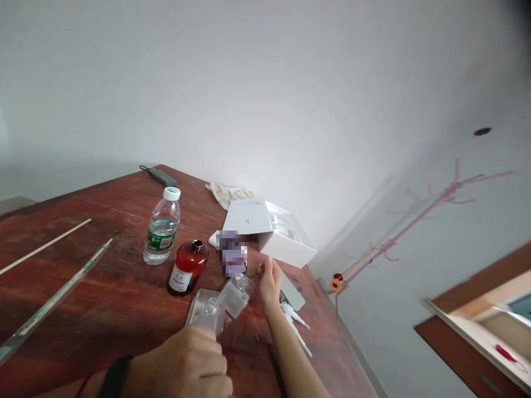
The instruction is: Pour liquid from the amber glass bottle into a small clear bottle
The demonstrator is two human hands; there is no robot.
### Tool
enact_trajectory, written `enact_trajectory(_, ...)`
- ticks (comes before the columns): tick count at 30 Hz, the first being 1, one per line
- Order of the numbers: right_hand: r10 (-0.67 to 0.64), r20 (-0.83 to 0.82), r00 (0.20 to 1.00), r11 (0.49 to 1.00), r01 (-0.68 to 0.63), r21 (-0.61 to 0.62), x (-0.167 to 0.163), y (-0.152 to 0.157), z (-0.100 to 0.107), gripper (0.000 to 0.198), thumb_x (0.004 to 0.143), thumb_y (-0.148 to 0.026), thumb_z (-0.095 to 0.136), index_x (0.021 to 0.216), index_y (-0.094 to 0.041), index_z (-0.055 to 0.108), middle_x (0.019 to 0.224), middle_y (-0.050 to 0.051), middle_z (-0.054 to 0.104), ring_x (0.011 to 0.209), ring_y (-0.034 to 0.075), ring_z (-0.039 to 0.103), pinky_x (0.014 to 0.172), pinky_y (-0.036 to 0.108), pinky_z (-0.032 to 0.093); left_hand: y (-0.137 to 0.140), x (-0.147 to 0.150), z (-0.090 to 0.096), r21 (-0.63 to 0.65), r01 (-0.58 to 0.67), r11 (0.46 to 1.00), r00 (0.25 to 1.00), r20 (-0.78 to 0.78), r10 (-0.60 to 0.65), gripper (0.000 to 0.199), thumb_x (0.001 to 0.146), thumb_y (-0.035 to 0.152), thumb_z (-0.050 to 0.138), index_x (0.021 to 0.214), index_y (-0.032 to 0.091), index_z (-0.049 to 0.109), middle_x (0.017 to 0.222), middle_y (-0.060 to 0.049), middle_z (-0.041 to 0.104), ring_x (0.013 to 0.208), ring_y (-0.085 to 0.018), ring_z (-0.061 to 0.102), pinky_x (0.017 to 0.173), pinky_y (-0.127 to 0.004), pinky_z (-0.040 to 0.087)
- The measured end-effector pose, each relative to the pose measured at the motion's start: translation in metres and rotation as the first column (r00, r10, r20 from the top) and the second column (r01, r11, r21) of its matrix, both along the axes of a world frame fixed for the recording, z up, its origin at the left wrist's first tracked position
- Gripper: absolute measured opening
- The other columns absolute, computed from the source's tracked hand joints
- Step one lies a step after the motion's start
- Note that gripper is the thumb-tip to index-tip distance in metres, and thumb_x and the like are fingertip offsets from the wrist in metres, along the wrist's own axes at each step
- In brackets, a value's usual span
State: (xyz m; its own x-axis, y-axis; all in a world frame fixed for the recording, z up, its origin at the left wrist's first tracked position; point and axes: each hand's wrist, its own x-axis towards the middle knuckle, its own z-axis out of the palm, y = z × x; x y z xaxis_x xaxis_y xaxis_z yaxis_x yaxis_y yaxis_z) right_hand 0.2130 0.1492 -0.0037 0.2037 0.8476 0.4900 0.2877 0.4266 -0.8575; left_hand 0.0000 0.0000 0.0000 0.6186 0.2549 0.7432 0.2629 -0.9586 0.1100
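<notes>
My left hand [186,362] is closed in a fist low in the view, its fingertips turned away, so whatever it may hold is hidden. Just beyond it stand two clear square bottles [206,309] without caps, close together and partly behind my knuckles. My right hand [271,281] has its fingers curled together to the right of the bottles; I cannot make out anything in them. White pump heads [295,323] and a flat pale grey object [292,293] lie right of its wrist. An uncapped amber bottle [188,268] with a white label is upright to the left.
On the reddish wooden table [124,309] are a water bottle [161,235], an open white box [288,243], a blurred purple item [233,260], a cloth [230,193], a grey device [161,177] and thin sticks [53,240]. A pink coat stand [415,221] leans into view at right.
</notes>
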Motion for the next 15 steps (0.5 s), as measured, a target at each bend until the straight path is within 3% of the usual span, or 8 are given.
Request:
enact_trajectory(3,-0.035,0.015,0.999,0.999,0.034,0.032,-0.003,-0.005,0.006,0.060,0.098,-0.070,0.049,0.058,-0.027,0.038,0.051,-0.006,0.039,0.051,0.014,0.034,0.051,0.028,0.028,0.003,-0.012,0.023,-0.002,-0.026,1.000,0.991,0.129,0.026,0.020,0.097,0.010,0.050,0.082,0.022,0.056,0.066,0.000,0.063,0.060,-0.018,0.058,0.062,-0.030,0.049)
enact_trajectory(5,-0.020,0.026,0.999,0.999,0.019,0.042,-0.007,-0.009,0.011,0.061,0.099,-0.067,0.048,0.055,-0.027,0.033,0.049,-0.007,0.034,0.050,0.012,0.029,0.051,0.029,0.023,0.010,-0.020,0.035,0.035,-0.028,0.999,0.969,0.247,0.019,0.021,0.090,0.004,0.049,0.093,0.022,0.060,0.074,-0.001,0.068,0.072,-0.019,0.064,0.077,-0.032,0.056)
enact_trajectory(7,0.009,0.036,0.999,0.999,-0.011,0.047,-0.011,-0.014,0.016,0.062,0.099,-0.065,0.048,0.053,-0.027,0.030,0.048,-0.007,0.030,0.049,0.011,0.026,0.050,0.029,0.022,0.020,-0.027,0.042,0.081,-0.139,0.987,0.941,0.321,0.107,0.026,0.087,0.003,0.053,0.099,0.022,0.064,0.091,-0.004,0.074,0.092,-0.023,0.068,0.090,-0.037,0.057)
enact_trajectory(11,0.061,0.046,0.997,0.997,-0.063,0.053,-0.017,-0.023,0.027,0.061,0.097,-0.063,0.049,0.052,-0.026,0.032,0.049,-0.005,0.031,0.048,0.011,0.028,0.050,0.028,0.024,0.040,-0.041,0.046,0.116,-0.461,0.880,0.822,0.430,0.375,0.026,0.088,0.008,0.063,0.109,0.024,0.065,0.125,-0.010,0.069,0.129,-0.034,0.062,0.109,-0.055,0.051)
enact_trajectory(15,0.093,0.048,0.995,0.994,-0.095,0.053,-0.017,-0.026,0.034,0.061,0.096,-0.064,0.050,0.052,-0.025,0.035,0.049,-0.004,0.033,0.050,0.012,0.031,0.049,0.027,0.025,0.059,-0.049,0.046,0.025,-0.608,0.794,0.713,0.458,0.532,0.051,0.094,0.018,0.070,0.142,0.022,0.052,0.150,-0.018,0.057,0.146,-0.040,0.049,0.120,-0.065,0.040)
